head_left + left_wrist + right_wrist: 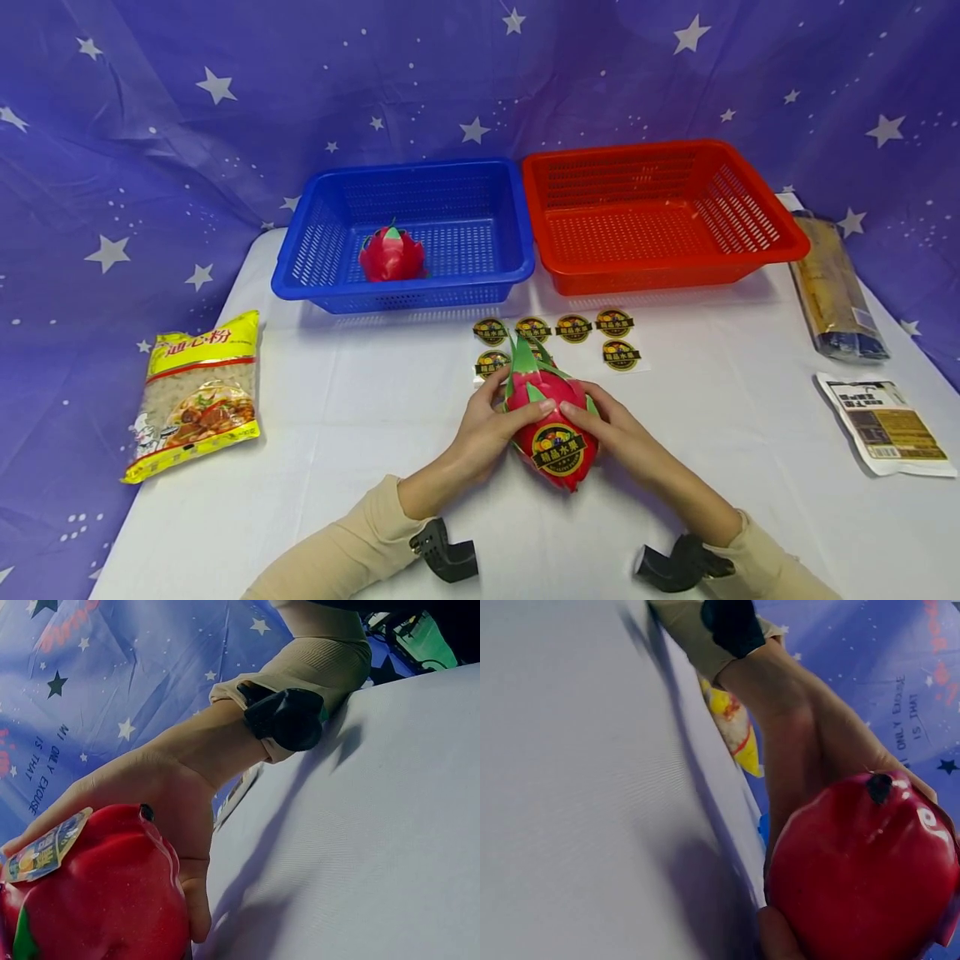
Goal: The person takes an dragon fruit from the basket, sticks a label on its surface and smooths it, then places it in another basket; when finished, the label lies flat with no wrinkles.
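Note:
A red dragon fruit with green leaf tips is gripped from both sides at the front middle. The left hand curls round its left side and the right hand its right, both thumbs lying on top. A black and gold round sticker is on the fruit's lower part. In the left wrist view the sticker appears at an angle with an edge raised from the red skin. The right wrist view shows the fruit from its other side, against the palm.
A blue basket holding another dragon fruit stands beside a red basket. Several stickers on a sheet lie behind the hands. A yellow food bag is at left; a brown package and white pouch are at right.

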A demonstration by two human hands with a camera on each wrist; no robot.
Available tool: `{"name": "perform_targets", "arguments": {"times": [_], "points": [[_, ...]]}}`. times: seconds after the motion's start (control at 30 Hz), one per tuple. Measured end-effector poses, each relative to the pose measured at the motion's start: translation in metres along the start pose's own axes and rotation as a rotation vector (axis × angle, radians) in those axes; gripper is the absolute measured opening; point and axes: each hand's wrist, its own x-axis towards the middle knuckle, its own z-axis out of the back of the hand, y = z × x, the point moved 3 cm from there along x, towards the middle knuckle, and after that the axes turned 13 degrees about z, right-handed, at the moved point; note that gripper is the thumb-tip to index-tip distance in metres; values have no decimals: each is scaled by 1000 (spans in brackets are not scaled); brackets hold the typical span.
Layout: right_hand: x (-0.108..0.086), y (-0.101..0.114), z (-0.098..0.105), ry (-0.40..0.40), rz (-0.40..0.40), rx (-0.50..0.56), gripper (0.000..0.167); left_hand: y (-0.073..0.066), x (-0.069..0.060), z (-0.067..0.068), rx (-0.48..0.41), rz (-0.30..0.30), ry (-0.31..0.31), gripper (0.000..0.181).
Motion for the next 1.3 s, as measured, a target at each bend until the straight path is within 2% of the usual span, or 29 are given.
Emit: {"name": "perform_targets", "arguments": {"times": [0.17,0.3,0.43,0.53,0.67,0.8,0.9,0.97,1.1,1.2,1.3], "points": [[-2,5,2,30,12,81,46,-5,-3,-2,51,-15,32,78],[-4,14,6,24,21,130,47,-13,-4,-3,114,-57,71,74],[-8,26,16,14,54,162,40,-23,-3,-1,143,-124,51,60],[-8,34,31,-14,120,221,34,-30,5,2,132,-182,13,50],[2,49,56,-68,210,353,28,-43,21,3,127,-249,-31,47],[20,66,83,-132,196,532,29,-61,40,-4,189,-304,-98,49],[38,81,101,-200,184,621,32,-74,62,-17,235,-334,-138,55],[53,91,110,-246,182,643,36,-81,78,-27,253,-348,-160,59],[86,106,122,-357,134,616,39,-90,105,-40,296,-375,-261,66],[112,109,130,-411,59,588,42,-92,119,-45,329,-394,-329,73],[137,105,138,-423,-45,624,45,-93,127,-49,337,-419,-352,80]]}}
